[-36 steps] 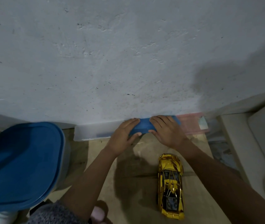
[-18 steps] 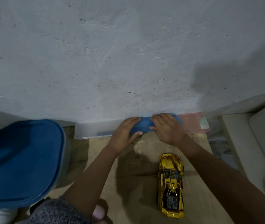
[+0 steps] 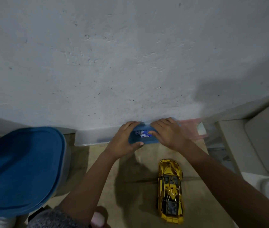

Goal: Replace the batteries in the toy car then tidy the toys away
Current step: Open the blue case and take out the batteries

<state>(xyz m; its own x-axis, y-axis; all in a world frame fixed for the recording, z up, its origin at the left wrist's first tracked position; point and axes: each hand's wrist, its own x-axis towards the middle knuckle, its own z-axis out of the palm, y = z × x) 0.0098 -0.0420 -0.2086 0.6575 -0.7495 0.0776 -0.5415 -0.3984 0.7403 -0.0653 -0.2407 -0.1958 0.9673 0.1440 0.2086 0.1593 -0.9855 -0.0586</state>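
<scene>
1 box (image 3: 150, 141) between left hand (image 3: 123, 140); right hand (image 3: 168, 134)

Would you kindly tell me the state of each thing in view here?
blue case: open, contents showing.
batteries: lying inside the blue case.
left hand: grips the case's left end.
right hand: grips the case's right end.
gold toy car: upright on its wheels on the floor, untouched.
blue lid: sitting on its bin.

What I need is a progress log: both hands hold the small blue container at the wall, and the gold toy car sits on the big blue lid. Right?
Not quite: the head view shows the gold toy car on the floor, not the lid.
</scene>
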